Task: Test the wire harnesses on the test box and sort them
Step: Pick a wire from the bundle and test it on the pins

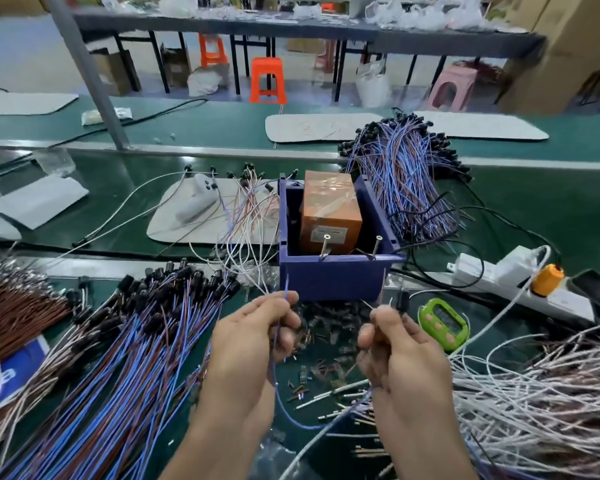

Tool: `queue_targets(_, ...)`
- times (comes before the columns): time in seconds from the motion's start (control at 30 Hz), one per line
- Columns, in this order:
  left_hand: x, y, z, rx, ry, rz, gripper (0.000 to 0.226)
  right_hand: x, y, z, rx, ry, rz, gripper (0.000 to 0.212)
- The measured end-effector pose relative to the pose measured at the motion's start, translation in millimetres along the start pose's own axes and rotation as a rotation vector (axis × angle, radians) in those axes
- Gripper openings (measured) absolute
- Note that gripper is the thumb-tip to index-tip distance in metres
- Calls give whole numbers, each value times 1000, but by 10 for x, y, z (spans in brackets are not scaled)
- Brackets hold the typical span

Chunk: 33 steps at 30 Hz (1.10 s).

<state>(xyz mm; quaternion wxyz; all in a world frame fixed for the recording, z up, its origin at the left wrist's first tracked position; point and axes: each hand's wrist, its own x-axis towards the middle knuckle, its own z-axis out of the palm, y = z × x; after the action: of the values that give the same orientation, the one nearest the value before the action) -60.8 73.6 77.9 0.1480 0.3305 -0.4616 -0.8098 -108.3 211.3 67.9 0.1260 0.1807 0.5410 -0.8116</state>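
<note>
A blue plastic bin (pixel 333 278) holds an orange test box (pixel 329 216), with two metal screw contacts (pixel 326 245) standing at its front rim. My left hand (pixel 253 344) pinches the blue wire end of a harness (pixel 274 368) just in front of the bin. My right hand (pixel 395 351) grips the same harness's other end, its black connector (pixel 402 301) sticking up above the fingers. The blue wire loops down between both hands. A big pile of blue and brown harnesses (pixel 125 358) lies to the left.
Another blue-brown bundle (pixel 406 181) sits behind the bin on the right. White wires (pixel 541 403) heap at the right, brown ones (pixel 18 306) at far left. A green timer (pixel 442 323), a power strip (pixel 520 282) and loose cut bits (pixel 326 375) lie nearby.
</note>
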Motion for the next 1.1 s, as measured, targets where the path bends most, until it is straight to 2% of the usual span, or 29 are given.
queue_targets(0.07,29,2,105,-62,-40,-65,43,59,-45,-5,41,32,7,14)
queue_targets(0.17,74,1,211,-73,-40,-36,26,134,-100,-35,83,55,19,11)
queue_targets(0.37,106,-22,230,33,103,86,7,234,-228,-102,94,26,5,11)
queue_targets(0.5,144,-17,297,124,190,133,17,257,-293,-120,126,13,-6,16)
queue_targets(0.67,181,-50,370,239,195,211,31,244,-298,-159,120,-42,2,18)
queue_targets(1.0,262,-121,482,334,137,236,31,241,-241,-213,63,-54,-3,20)
queue_targets(1.1,272,-130,488,336,134,237,33,251,-237,-215,63,-62,-1,14)
